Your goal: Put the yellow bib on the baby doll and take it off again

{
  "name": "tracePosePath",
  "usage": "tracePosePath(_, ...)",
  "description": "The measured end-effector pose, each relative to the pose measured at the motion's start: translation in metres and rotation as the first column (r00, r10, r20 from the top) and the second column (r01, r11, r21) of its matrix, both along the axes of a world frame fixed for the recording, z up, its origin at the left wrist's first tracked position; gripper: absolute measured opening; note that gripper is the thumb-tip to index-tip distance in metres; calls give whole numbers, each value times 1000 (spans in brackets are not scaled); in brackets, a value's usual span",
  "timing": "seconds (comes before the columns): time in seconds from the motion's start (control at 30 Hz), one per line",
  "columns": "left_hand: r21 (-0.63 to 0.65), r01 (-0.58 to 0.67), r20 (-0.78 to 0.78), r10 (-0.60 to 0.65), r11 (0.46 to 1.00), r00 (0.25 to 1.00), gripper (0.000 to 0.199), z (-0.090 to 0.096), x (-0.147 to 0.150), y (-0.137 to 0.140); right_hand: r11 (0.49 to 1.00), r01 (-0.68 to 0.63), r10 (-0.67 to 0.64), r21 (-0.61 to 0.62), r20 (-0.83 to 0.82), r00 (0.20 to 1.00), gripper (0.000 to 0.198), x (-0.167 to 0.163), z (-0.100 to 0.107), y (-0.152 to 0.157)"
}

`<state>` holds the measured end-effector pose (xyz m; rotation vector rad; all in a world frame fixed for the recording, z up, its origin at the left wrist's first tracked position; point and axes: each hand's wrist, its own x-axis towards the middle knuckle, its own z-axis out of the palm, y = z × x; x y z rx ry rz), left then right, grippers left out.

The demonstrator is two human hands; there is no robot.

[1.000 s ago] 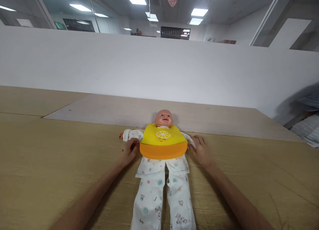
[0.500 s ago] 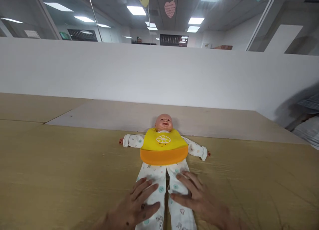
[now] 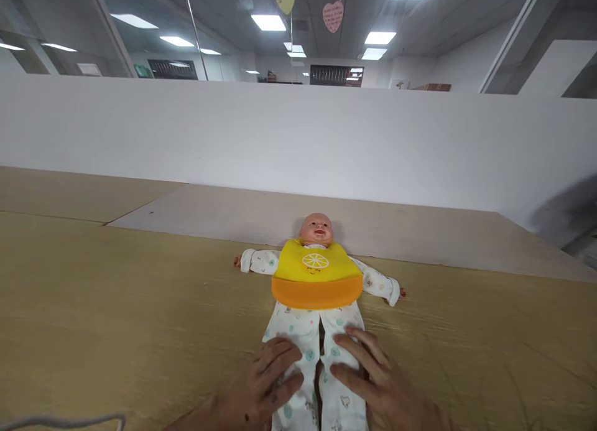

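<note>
A baby doll point(image 3: 316, 229) lies on its back, arms spread, in a white printed outfit. Over its chest is a yellow bib point(image 3: 298, 264) with a citrus-slice print and an orange catch pocket point(image 3: 317, 293) along the bottom. My left hand point(image 3: 265, 381) rests on the outer side of one trouser leg point(image 3: 298, 325), fingers stretched over the cloth. On the other trouser leg point(image 3: 342, 322) lies my right hand point(image 3: 377, 378), its fingers spread. Neither hand grips anything that I can see.
The doll lies on a yellowish wooden table point(image 3: 140, 306), with a paler board point(image 3: 224, 207) behind its head. A white partition point(image 3: 280, 139) with glass above closes off the back. A grey cable point(image 3: 65, 420) shows at the lower left edge.
The view has shifted, so the doll appears slightly further right. My left hand's fingers have drawn closer together on the leg. The cable has come into view at lower left.
</note>
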<state>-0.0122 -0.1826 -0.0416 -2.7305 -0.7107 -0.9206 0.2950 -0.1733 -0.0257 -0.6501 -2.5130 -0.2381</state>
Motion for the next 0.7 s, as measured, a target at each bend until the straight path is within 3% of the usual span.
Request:
tracePosePath(0.1,43,-66,69,62,997,996,43,0,-9,8,998,57,-53,28,-126,991,37,6,-2,6)
tracePosePath(0.2,-106,-171,214,191,979,958,44,-4,-19,23,987,142,-156,-69,-287,945,34,18,-7,19)
tracePosePath(0.27,-244,-267,286,332,932,899,31,-7,-28,36,959,224,-273,-173,-355,894,24,33,-13,31)
tracePosePath(0.3,-325,-322,302,420,890,856,23,-8,-34,44,930,278,-352,-242,-363,863,20,42,-17,38)
tracePosePath(0.37,-535,-426,277,628,729,727,17,-10,-47,60,826,396,-538,-402,-352,766,22,63,-23,53)
tracePosePath(0.47,-702,-488,245,819,519,519,17,-7,-71,84,585,540,-795,-605,-293,532,33,96,-26,73)
tracePosePath(0.57,-752,-543,201,914,374,351,16,0,-91,105,385,639,-917,-665,-200,344,40,122,-24,85)
tracePosePath(0.63,-764,-570,152,944,301,294,17,6,-101,115,344,672,-933,-656,-159,323,40,129,-22,87)
tracePosePath(0.7,-760,-592,121,954,268,275,17,10,-106,120,395,651,-903,-649,-145,404,39,129,-22,87)
